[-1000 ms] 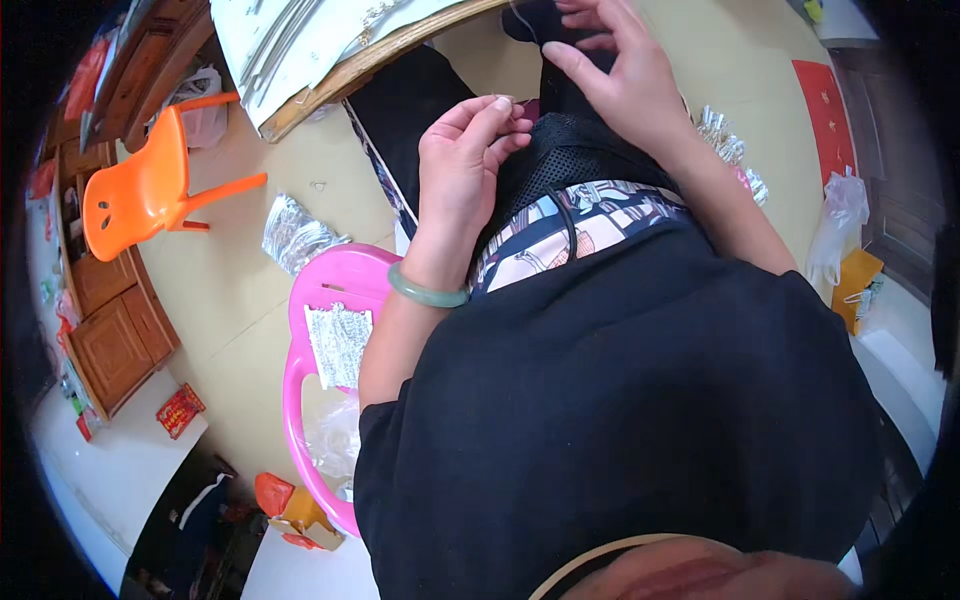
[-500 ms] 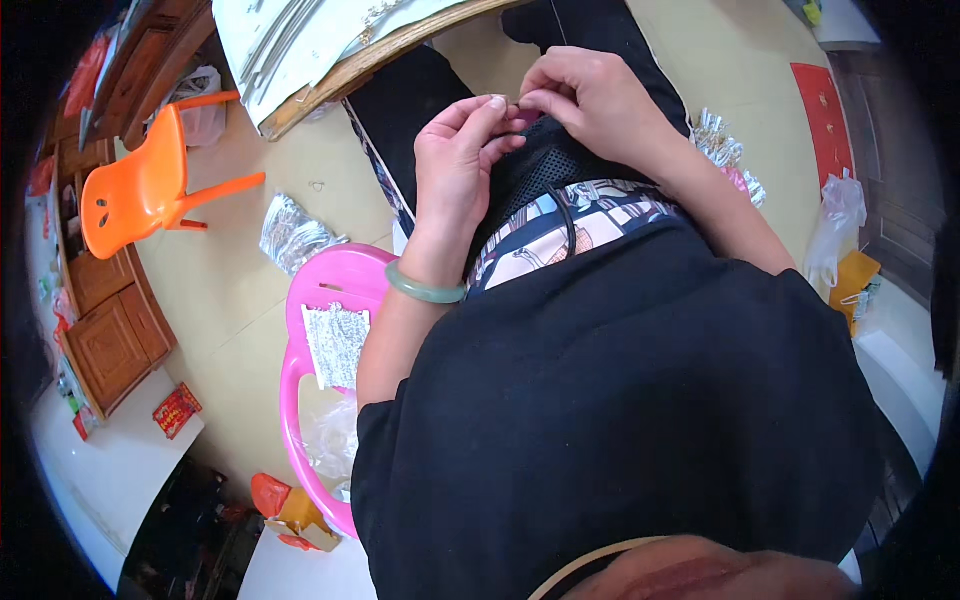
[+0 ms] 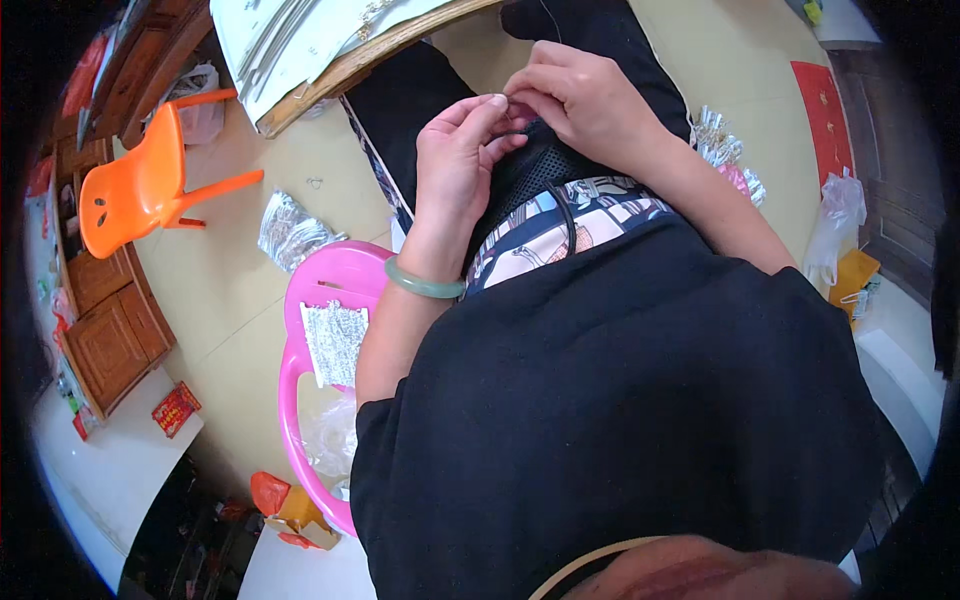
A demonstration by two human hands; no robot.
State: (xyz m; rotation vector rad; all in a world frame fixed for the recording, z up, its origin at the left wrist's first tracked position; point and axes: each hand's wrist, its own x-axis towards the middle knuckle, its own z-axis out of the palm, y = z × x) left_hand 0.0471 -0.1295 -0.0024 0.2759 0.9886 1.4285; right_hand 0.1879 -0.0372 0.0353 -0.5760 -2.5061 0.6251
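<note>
My left hand (image 3: 458,145), with a pale green bangle (image 3: 425,282) on its wrist, is raised over my lap, thumb and forefinger pinched together. Against those fingertips my right hand (image 3: 585,100) is also pinched, its fingers curled. Whatever they hold is too small or hidden to make out. Under the hands lie black mesh fabric (image 3: 545,170) and a patterned cloth (image 3: 560,235) with a dark cord across it. A thin pale line (image 3: 550,18) shows above my right hand over the dark trousers; I cannot tell if it is thread.
A wood-edged table (image 3: 375,58) bearing white sheets and small gold-coloured pieces stands just ahead. At my left are a pink plastic seat (image 3: 335,268) with a card wound in silvery trim (image 3: 335,340), an orange chair (image 3: 140,195) and a silvery bundle (image 3: 292,232). Another silvery bundle (image 3: 720,140) lies at right.
My right hand has shifted slightly left and up, its fingertips now closer against the left ones. The left hand has hardly moved.
</note>
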